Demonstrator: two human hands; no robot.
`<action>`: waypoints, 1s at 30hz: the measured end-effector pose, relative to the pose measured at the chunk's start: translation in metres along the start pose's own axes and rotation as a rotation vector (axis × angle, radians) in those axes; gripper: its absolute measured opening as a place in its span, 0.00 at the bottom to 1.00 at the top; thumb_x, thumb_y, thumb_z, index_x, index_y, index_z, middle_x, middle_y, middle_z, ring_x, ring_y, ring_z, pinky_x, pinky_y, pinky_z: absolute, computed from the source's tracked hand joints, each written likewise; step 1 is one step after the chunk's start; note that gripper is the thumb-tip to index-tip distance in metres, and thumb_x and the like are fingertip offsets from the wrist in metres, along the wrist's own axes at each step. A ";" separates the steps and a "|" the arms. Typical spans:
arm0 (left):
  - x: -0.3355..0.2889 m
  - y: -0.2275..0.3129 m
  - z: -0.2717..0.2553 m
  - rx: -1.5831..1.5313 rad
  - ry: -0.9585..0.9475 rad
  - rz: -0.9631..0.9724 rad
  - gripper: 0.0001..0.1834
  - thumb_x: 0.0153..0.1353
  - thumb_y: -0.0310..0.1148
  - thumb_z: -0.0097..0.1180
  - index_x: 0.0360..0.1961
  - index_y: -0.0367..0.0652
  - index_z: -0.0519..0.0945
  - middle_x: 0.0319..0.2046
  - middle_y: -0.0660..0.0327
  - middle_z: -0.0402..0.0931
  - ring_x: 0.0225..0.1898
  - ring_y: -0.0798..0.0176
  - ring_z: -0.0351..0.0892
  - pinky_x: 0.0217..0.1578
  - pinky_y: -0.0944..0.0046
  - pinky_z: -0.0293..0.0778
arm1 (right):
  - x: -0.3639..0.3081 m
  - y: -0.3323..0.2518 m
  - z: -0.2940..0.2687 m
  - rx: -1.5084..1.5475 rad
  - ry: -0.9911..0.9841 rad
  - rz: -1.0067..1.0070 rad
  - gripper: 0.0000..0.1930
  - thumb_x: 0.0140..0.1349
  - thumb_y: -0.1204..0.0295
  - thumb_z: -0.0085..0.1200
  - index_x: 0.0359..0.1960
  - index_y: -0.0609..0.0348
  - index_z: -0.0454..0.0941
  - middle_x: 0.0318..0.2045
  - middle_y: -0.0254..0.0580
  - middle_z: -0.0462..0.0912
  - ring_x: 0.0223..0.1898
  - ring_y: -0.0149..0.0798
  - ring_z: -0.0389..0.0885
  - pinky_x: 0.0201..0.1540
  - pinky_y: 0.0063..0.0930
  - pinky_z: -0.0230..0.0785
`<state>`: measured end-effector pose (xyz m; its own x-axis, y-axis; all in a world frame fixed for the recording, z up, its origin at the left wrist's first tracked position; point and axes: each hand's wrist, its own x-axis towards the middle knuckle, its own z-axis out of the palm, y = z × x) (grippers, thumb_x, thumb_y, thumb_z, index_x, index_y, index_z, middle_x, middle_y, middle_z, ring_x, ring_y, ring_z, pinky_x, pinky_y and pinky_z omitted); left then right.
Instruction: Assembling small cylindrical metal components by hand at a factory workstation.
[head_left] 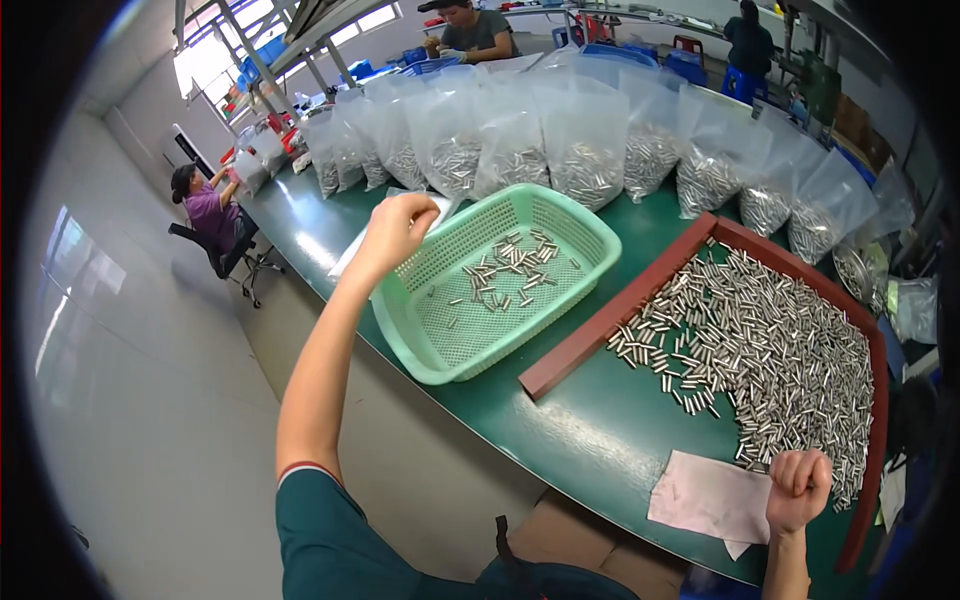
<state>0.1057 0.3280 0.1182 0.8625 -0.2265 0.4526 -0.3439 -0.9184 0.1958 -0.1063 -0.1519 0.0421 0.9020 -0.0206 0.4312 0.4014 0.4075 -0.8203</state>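
My left hand (400, 228) hovers by the left rim of a green plastic basket (420, 355), its fingers curled together. What they hold, if anything, is hidden. Loose short metal pins (510, 262) lie scattered on the basket's mesh bottom. At the lower right, my right hand (800, 485) is closed beside a large spread of similar metal pins (770, 345). A short dark pin (755, 466) seems to stick out from its fingertips. Under and beside that hand lies a pale pink cloth (708, 500).
A dark red frame (620, 310) borders the pin spread on the green table (560, 425). Clear plastic bags of pins (585, 165) stand in a row along the back. One person (212, 212) sits at the left, another (478, 35) works behind the bags.
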 end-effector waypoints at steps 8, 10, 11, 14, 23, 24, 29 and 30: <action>0.089 -0.100 0.093 -0.340 -0.522 -0.193 0.08 0.50 0.29 0.56 0.29 0.35 0.77 0.21 0.63 0.74 0.22 0.72 0.73 0.24 0.72 0.71 | 0.032 -0.001 0.013 -0.082 0.012 0.009 0.20 0.64 0.65 0.31 0.11 0.51 0.53 0.06 0.27 0.49 0.09 0.24 0.44 0.14 0.22 0.40; 0.095 -0.118 0.121 -0.191 -0.542 -0.163 0.12 0.45 0.34 0.59 0.26 0.35 0.78 0.20 0.58 0.76 0.22 0.67 0.74 0.24 0.67 0.70 | 0.038 -0.005 0.017 -0.107 0.007 -0.002 0.20 0.64 0.65 0.31 0.11 0.51 0.53 0.06 0.27 0.49 0.10 0.24 0.44 0.15 0.22 0.40; 0.096 -0.127 0.131 -0.061 -0.534 -0.141 0.13 0.43 0.36 0.60 0.24 0.36 0.78 0.20 0.56 0.76 0.22 0.65 0.74 0.24 0.64 0.70 | 0.040 -0.006 0.017 -0.101 0.014 -0.011 0.20 0.64 0.66 0.30 0.11 0.51 0.53 0.06 0.27 0.49 0.10 0.24 0.44 0.15 0.22 0.40; 0.099 -0.122 0.157 -0.035 -0.469 -0.177 0.13 0.40 0.38 0.60 0.20 0.37 0.78 0.18 0.54 0.76 0.23 0.59 0.76 0.26 0.61 0.70 | 0.044 -0.007 0.015 -0.107 0.076 0.003 0.20 0.64 0.67 0.30 0.11 0.51 0.53 0.06 0.27 0.50 0.10 0.24 0.44 0.15 0.21 0.40; 0.103 -0.105 0.115 0.255 -0.786 -0.050 0.08 0.42 0.31 0.54 0.19 0.35 0.77 0.19 0.52 0.77 0.22 0.57 0.78 0.27 0.60 0.72 | 0.053 -0.003 0.004 -0.074 0.184 0.007 0.20 0.64 0.66 0.29 0.11 0.51 0.53 0.06 0.27 0.50 0.10 0.24 0.43 0.15 0.21 0.40; 0.104 -0.092 0.101 0.244 -0.834 -0.117 0.07 0.43 0.30 0.52 0.20 0.35 0.76 0.18 0.53 0.76 0.21 0.59 0.77 0.25 0.61 0.72 | 0.051 -0.004 0.002 -0.086 0.220 -0.012 0.20 0.64 0.66 0.29 0.11 0.50 0.53 0.05 0.27 0.51 0.10 0.24 0.43 0.15 0.21 0.40; 0.090 -0.043 0.033 0.050 -0.675 -0.154 0.08 0.47 0.31 0.50 0.22 0.35 0.74 0.17 0.58 0.74 0.20 0.65 0.75 0.23 0.65 0.71 | 0.039 -0.011 0.003 -0.034 0.210 -0.009 0.20 0.64 0.66 0.29 0.11 0.51 0.53 0.06 0.27 0.51 0.10 0.24 0.43 0.15 0.21 0.40; 0.086 -0.035 0.025 0.050 -0.673 -0.151 0.08 0.47 0.31 0.50 0.22 0.35 0.74 0.17 0.58 0.74 0.20 0.65 0.75 0.23 0.65 0.71 | 0.036 -0.014 0.004 -0.025 0.203 -0.015 0.20 0.64 0.66 0.29 0.11 0.51 0.53 0.06 0.27 0.51 0.10 0.24 0.43 0.15 0.21 0.40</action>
<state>0.2012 0.3328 0.1279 0.9479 -0.2322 -0.2180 -0.1982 -0.9658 0.1670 -0.0802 -0.1543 0.0703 0.9084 -0.2110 0.3608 0.4165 0.3826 -0.8247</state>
